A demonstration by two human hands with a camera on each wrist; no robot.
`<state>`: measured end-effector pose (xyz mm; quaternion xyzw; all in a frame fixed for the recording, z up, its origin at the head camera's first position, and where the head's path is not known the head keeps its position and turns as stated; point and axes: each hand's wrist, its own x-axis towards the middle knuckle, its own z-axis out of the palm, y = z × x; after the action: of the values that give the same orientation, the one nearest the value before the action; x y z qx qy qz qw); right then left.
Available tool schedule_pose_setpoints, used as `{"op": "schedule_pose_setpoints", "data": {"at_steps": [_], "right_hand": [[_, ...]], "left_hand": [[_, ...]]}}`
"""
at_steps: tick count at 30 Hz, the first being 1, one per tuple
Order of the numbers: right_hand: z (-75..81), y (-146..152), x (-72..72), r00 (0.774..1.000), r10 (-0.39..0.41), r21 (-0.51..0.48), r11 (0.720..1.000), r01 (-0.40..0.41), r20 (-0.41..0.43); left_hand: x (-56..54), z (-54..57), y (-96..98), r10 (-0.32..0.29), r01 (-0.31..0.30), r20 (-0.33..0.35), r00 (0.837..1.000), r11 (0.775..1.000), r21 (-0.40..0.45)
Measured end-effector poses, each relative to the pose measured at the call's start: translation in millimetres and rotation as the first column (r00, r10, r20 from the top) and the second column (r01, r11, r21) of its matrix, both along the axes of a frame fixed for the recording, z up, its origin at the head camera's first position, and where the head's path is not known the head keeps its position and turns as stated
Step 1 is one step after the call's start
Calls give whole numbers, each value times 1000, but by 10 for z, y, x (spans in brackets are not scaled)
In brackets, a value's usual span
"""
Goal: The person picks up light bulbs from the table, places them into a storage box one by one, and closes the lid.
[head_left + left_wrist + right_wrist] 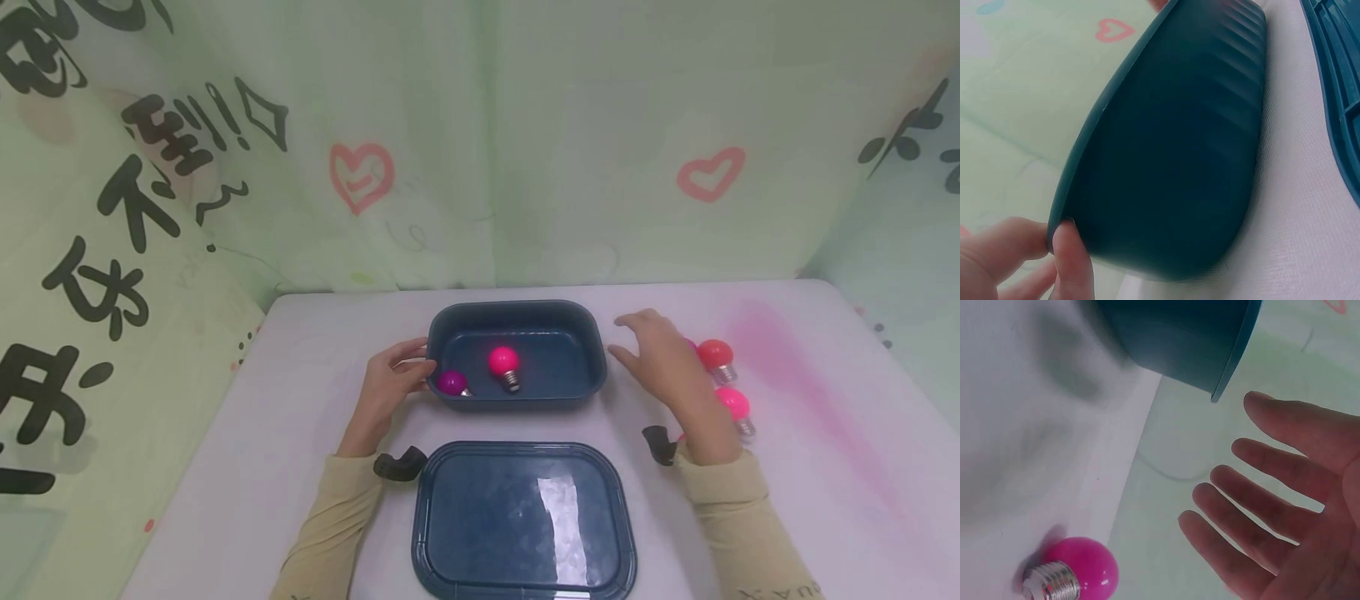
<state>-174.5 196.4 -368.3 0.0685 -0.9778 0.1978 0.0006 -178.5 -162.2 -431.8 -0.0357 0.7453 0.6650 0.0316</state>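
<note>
My left hand (392,379) pinches the left rim of a dark blue plastic container (525,402); thumb and a finger meet at its edge in the left wrist view. Inside the container lie a pink light bulb (504,361) and a purple light bulb (452,382). My right hand (663,358) hovers just off the container's right end, fingers spread and holding nothing. Beside and partly behind that hand are a red bulb (715,354), a pink bulb (732,403) and a mostly hidden purple bulb (691,343). One magenta bulb (1088,567) shows in the right wrist view.
A dark blue lid (517,521) lies flat on the white table, in front of the container and between the forearms. A pink stain (810,375) marks the tabletop at right. Pale green curtains (570,167) with drawings enclose the back and sides.
</note>
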Motion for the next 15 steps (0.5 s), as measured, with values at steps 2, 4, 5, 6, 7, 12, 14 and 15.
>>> {"op": "schedule_pose_setpoints", "data": {"at_steps": [2,4,5,6,7,12,14,15], "right_hand": [[-4,22,-6,1000,-10,3,1000,10,9],[-13,48,-14,1000,-18,4,1000,18,14],[-18,61,-18,1000,-22,5,1000,22,14],[-24,74,-21,1000,-26,6,1000,26,15],[-28,86,-24,999,-30,8,1000,30,16],[-49,153,-38,999,-44,14,999,44,30],[-57,183,-46,998,-43,12,999,43,35],[-61,202,-48,998,-42,11,999,41,40]], "left_hand": [[0,0,-2,-1,1,0,1000,1000,1],[-1,-3,-4,-5,5,-2,1000,1000,4],[-2,-5,-6,-6,6,-3,1000,1000,4],[-3,-7,-8,-7,7,-5,1000,1000,3],[-4,-9,-9,-7,7,-5,1000,1000,3],[-4,-11,-12,-3,3,-6,1000,1000,-2],[-2,-9,-11,0,0,-6,1000,1000,-3],[-1,-8,-11,1,-1,-6,1000,1000,-4]]}}
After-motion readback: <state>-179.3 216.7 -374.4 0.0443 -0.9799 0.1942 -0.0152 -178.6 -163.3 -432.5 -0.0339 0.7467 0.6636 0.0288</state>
